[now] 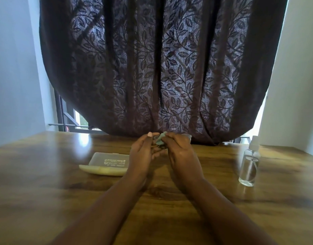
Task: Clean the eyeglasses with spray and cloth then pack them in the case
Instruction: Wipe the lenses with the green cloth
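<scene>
Pale green cloth [161, 138] shows bunched between the two hands, above the far middle of the wooden table [46, 191]. The left hand [143, 154] and right hand [178, 152] curl their fingers around it and the dark eyeglasses [157, 147], mostly hidden, direction unclear. One cream case [106, 164] lies left, long axis left-right; one clear spray bottle [249, 165] stands upright, right.

A dark brown leaf-patterned curtain [161, 68] hangs past the counter's [46, 191] far edge — pale walls [14, 68] flank it, and a barred window [69, 119] peeks out at the far left corner.
</scene>
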